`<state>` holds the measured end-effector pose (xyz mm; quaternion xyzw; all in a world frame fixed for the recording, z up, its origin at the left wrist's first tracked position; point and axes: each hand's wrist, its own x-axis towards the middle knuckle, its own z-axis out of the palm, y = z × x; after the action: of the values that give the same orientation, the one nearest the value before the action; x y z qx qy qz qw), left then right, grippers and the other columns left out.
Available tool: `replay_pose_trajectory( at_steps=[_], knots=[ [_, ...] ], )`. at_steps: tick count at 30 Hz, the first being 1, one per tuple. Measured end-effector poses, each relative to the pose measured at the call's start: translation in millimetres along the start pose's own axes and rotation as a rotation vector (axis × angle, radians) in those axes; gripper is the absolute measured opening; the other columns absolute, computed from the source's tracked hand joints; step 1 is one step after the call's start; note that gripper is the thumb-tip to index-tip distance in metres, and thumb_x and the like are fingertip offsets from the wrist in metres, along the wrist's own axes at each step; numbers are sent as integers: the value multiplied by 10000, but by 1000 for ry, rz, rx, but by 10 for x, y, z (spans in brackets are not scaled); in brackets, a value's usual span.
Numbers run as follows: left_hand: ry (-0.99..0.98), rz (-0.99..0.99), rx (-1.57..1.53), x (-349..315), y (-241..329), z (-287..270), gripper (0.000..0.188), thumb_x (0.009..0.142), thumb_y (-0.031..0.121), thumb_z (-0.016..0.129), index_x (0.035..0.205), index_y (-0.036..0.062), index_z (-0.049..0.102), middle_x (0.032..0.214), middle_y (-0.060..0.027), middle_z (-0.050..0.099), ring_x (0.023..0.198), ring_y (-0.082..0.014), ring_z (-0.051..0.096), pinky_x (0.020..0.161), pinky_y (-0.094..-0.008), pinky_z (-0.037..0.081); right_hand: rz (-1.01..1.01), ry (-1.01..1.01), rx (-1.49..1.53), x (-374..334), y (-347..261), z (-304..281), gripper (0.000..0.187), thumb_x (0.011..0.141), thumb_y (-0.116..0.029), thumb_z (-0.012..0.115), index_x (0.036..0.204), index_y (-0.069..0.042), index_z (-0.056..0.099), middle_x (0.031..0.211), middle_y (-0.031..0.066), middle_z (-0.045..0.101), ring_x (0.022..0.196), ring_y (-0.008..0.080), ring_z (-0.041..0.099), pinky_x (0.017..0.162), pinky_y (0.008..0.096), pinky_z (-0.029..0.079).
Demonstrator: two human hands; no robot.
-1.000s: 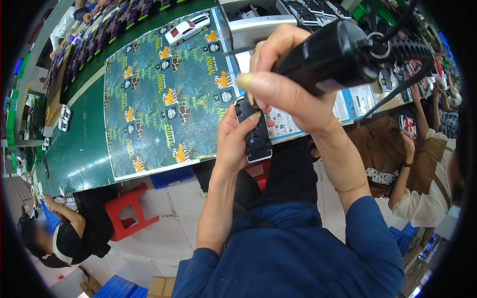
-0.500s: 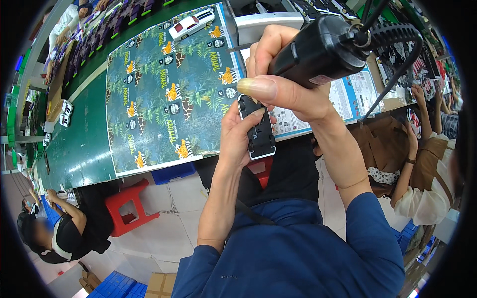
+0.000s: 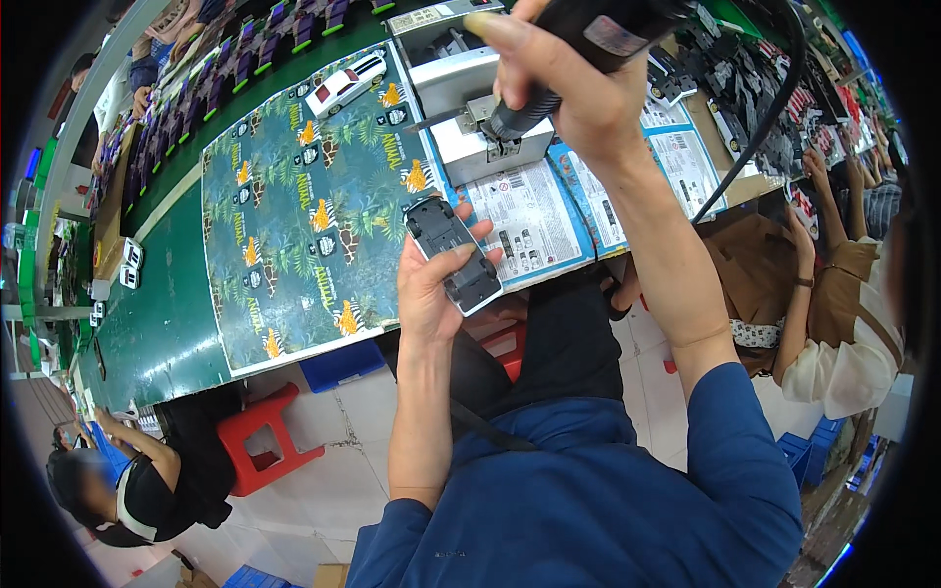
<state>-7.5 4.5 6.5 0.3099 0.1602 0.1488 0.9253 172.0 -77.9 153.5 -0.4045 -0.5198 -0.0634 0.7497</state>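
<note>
My left hand (image 3: 423, 294) is closed around a toy car (image 3: 453, 253) turned upside down, its black chassis facing up and a pale body rim showing along the edge. The thumb lies across the chassis. Higher up and to the right, my right hand (image 3: 600, 110) grips a black corded power screwdriver (image 3: 520, 114). Its nose is at the metal fitting of a small pale box that looks like a screw feeder (image 3: 495, 157). The bit's tip cannot be made out. The screwdriver is apart from the car.
A white toy car (image 3: 345, 84) rests on the printed animal sheet (image 3: 284, 206) covering the green table (image 3: 162, 304). Purple-and-green parts line the far left; black parts (image 3: 760, 93) pile up at right. Co-workers sit on both sides. A red stool (image 3: 257, 441) stands at lower left.
The screwdriver has left the toy car and moved up and away to the feeder box. My left hand has shifted slightly left with the car, now tilted and more fully visible.
</note>
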Motion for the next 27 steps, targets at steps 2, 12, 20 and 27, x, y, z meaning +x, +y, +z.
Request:
replay_pose_trajectory(
  at_steps=[2, 12, 20, 27],
  knots=[
    [19, 0, -17, -14, 28, -18, 623, 814, -132, 506, 1407, 24, 394, 1308, -223, 563, 1160, -369, 622, 876, -524, 610, 264, 74, -48, -44, -155, 154, 185, 845, -79, 767, 721, -31, 639, 561, 10, 604, 432, 72, 535, 419, 210, 415],
    [-4, -13, -91, -10, 36, -33, 625, 825, -64, 526, 1419, 81, 400, 1270, -223, 586, 1104, -329, 641, 945, -591, 552, 580, 103, 129, -79, -396, 138, 174, 881, -97, 718, 773, -10, 613, 561, 54, 581, 412, 135, 548, 447, 255, 461],
    [-22, -5, -54, 68, 9, -93, 584, 791, -61, 577, 1348, 58, 444, 1204, -165, 619, 1054, -284, 663, 795, -438, 607, 528, 60, 395, -700, -627, 264, 152, 853, -106, 745, 867, -23, 619, 611, 46, 590, 478, 100, 558, 485, 236, 468],
    [-16, 22, -73, 101, 0, -104, 535, 776, -85, 597, 1275, 62, 470, 1197, -140, 625, 1022, -245, 666, 788, -410, 621, 538, 74, 403, -756, -600, 366, 203, 795, -121, 813, 855, -40, 637, 640, 38, 603, 492, 91, 568, 480, 215, 459]
  ],
)
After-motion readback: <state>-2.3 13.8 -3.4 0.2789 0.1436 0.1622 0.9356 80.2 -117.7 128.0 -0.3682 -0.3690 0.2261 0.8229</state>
